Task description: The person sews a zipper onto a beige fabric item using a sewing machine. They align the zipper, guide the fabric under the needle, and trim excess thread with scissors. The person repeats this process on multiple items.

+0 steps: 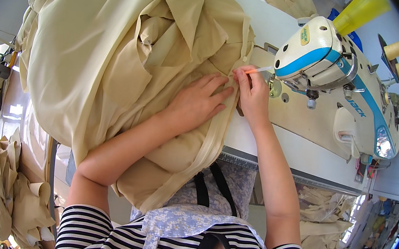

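Note:
A large beige garment [81, 57] lies bunched over the left and middle of the sewing table, one long edge hanging toward my lap. My left hand [198, 103] rests flat on its cloth with the fingers spread. Just to the right, my right hand [252, 95] pinches a slim white-and-orange pen-like stick [259, 70] at the garment's right edge. The fingertips of this hand touch the cloth there. A white and blue sewing machine [316, 54] stands right of this hand, its head close to the stick. Folds hide much of the garment.
A ruler strip [299, 179] runs along the table's front edge. Thread cones [397, 58] stand at the far right, near a yellow object [360, 14]. Beige cloth pieces [17, 190] hang at the lower left; more beige cloth [324, 218] lies below the table at right.

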`<move>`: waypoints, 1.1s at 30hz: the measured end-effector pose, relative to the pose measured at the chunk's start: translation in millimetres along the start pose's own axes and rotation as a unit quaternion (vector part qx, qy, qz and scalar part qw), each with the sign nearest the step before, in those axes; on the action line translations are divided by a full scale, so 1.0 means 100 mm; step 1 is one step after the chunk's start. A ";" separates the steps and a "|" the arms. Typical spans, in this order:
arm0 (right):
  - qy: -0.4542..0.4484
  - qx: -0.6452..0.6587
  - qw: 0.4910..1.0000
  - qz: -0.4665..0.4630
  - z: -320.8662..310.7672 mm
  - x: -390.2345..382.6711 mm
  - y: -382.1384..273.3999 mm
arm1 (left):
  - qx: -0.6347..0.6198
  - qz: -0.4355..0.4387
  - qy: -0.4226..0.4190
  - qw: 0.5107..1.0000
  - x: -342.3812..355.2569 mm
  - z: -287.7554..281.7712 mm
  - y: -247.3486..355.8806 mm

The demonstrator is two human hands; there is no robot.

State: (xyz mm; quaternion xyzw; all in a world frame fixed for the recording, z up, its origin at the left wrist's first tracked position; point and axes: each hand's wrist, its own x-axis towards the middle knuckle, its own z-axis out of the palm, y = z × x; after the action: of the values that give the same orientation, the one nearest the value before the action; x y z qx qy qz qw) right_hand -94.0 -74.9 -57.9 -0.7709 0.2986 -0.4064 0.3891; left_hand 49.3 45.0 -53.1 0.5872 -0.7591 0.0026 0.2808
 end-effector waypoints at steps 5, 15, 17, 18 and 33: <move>-0.006 -0.015 1.000 -0.005 0.01 0.00 0.01 | 0.000 -0.001 0.002 1.000 0.01 -0.03 0.03; -0.006 0.032 0.999 0.027 -0.05 -0.03 -0.03 | -0.023 0.003 0.004 1.000 0.04 -0.08 0.05; 0.032 0.124 0.991 0.033 -0.11 -0.11 -0.06 | -0.056 -0.036 0.009 0.998 0.08 -0.12 0.07; 0.055 0.142 0.987 0.051 -0.16 -0.18 -0.09 | -0.081 -0.076 0.005 0.994 0.12 -0.13 0.07; 0.282 -0.227 0.833 0.419 -3.04 -1.54 0.33 | -0.146 -0.147 -0.125 0.970 0.96 0.09 -0.63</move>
State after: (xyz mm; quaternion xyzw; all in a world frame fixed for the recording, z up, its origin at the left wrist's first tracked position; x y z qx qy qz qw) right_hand -435.9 -81.2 -35.1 -0.4908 0.7736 -0.3247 0.2350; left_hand 87.1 -62.5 -40.1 0.6407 -0.6858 -0.2230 0.2636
